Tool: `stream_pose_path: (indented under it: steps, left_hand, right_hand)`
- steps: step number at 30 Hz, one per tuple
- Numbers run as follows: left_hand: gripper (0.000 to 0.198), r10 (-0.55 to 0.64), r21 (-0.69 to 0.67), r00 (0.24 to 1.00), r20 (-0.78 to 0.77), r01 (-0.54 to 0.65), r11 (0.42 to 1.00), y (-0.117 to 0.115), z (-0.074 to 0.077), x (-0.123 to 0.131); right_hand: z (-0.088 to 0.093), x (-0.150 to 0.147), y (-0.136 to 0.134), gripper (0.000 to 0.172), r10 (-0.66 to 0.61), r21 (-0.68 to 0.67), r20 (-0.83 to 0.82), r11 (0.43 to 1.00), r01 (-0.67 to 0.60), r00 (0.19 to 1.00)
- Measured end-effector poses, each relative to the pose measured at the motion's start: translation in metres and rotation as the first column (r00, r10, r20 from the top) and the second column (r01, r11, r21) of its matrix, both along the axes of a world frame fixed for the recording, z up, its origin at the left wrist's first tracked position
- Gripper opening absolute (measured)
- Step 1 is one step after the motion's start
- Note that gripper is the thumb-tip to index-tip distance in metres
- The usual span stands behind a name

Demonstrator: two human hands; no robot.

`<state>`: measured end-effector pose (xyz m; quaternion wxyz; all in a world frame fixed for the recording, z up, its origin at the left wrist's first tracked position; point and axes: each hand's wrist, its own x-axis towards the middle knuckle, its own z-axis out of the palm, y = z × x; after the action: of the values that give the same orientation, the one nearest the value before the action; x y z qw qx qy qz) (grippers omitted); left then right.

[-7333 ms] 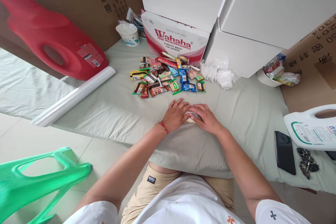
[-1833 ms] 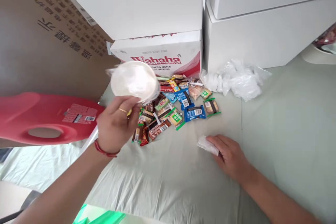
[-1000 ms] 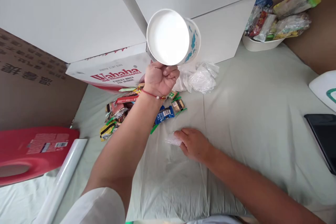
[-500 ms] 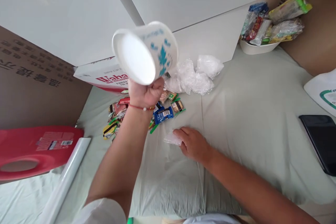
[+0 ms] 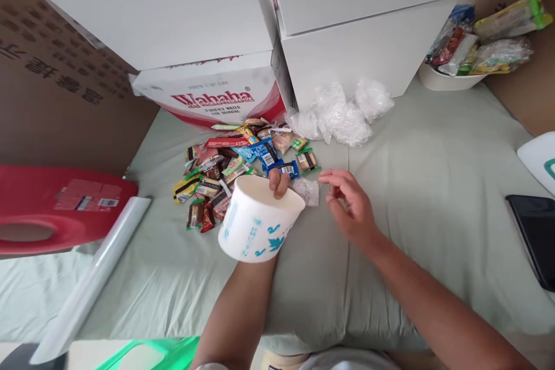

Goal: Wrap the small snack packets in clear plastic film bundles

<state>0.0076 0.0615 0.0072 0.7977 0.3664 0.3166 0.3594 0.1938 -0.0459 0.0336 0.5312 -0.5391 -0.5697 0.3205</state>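
A white paper tub (image 5: 255, 231) with blue-green leaf prints is tilted over the near edge of the snack pile. My left hand (image 5: 278, 183) grips it, with fingers showing over the rim and the rest hidden behind the tub. My right hand (image 5: 352, 208) is open and empty, its fingers stretched toward a small clear plastic wrapper (image 5: 306, 191) but apart from it. That wrapper lies on the green cloth (image 5: 312, 277) beside the tub's rim. Behind the tub spreads a pile of small packaged snacks (image 5: 217, 170), partly covered by it.
Crumpled clear plastic (image 5: 342, 115) lies by the white panels. A Wahaha carton (image 5: 208, 89) stands behind the snacks. At left are a red jug (image 5: 65, 202) and a white roll (image 5: 93, 272); at right, a phone (image 5: 533, 237) and a snack-filled basket (image 5: 451, 80).
My left hand has lowered the tub and turned its opening away from me. My right hand has let go of the clear plastic wrapper and opened. The view has shifted, showing more snacks.
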Motion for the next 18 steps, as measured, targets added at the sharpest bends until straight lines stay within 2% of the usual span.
stream_pose_path:
  steps: [2, 3, 4, 6, 8, 10, 12, 13, 14, 16, 18]
  left_hand:
    - [0.069, 0.107, 0.016, 0.99, 0.09, -0.109, 0.994, -0.006, 0.004, 0.005]
    - [0.066, 0.122, 0.025, 0.985, 0.122, -0.126, 0.992, -0.009, 0.006, 0.009]
    - [0.063, 0.101, 0.031, 0.984, 0.147, -0.107, 0.994, -0.013, 0.008, 0.013]
    - [0.053, 0.048, 0.026, 0.982, 0.182, -0.053, 0.998, -0.019, 0.011, 0.02]
    - [0.047, 0.024, -0.022, 0.98, 0.196, -0.02, 1.0, -0.022, 0.013, 0.026]
    - [0.046, 0.016, -0.07, 0.978, 0.208, -0.001, 0.998, -0.022, 0.012, 0.029]
    - [0.042, -0.004, -0.068, 0.971, 0.239, 0.021, 0.997, -0.02, 0.01, 0.03]
    - [0.04, -0.018, -0.055, 0.968, 0.249, 0.033, 0.998, -0.019, 0.008, 0.031]
    - [0.038, -0.028, -0.046, 0.967, 0.254, 0.041, 0.998, -0.019, 0.007, 0.031]
    - [0.035, -0.038, -0.036, 0.968, 0.247, 0.048, 0.998, -0.018, 0.005, 0.032]
    - [0.034, -0.048, -0.032, 0.973, 0.224, 0.057, 0.998, -0.019, 0.003, 0.032]
  right_hand:
    - [0.019, 0.004, -0.007, 0.041, 0.146, 0.003, -0.119, 0.989, -0.147, 0.982]
    - [0.027, 0.004, -0.012, 0.046, 0.223, 0.016, -0.135, 0.975, -0.223, 0.965]
    - [0.034, 0.004, -0.017, 0.046, 0.276, 0.021, -0.123, 0.961, -0.276, 0.953]
    - [0.044, 0.004, -0.03, 0.03, 0.263, -0.009, -0.072, 0.965, -0.264, 0.962]
    - [0.054, 0.013, -0.049, 0.019, 0.14, -0.077, -0.042, 0.987, -0.143, 0.989]
    - [0.064, 0.035, -0.071, 0.019, -0.007, -0.178, -0.007, 0.984, 0.006, 1.0]
    - [0.077, 0.069, -0.089, 0.021, -0.105, -0.298, 0.108, 0.945, 0.133, 0.989]
    - [0.083, 0.089, -0.093, 0.023, -0.105, -0.357, 0.182, 0.919, 0.166, 0.978]
    - [0.09, 0.11, -0.093, 0.026, -0.095, -0.407, 0.257, 0.892, 0.197, 0.962]
    - [0.105, 0.153, -0.076, 0.032, -0.142, -0.411, 0.405, 0.854, 0.319, 0.903]
    - [0.123, 0.195, -0.04, 0.038, -0.292, -0.336, 0.54, 0.786, 0.52, 0.79]
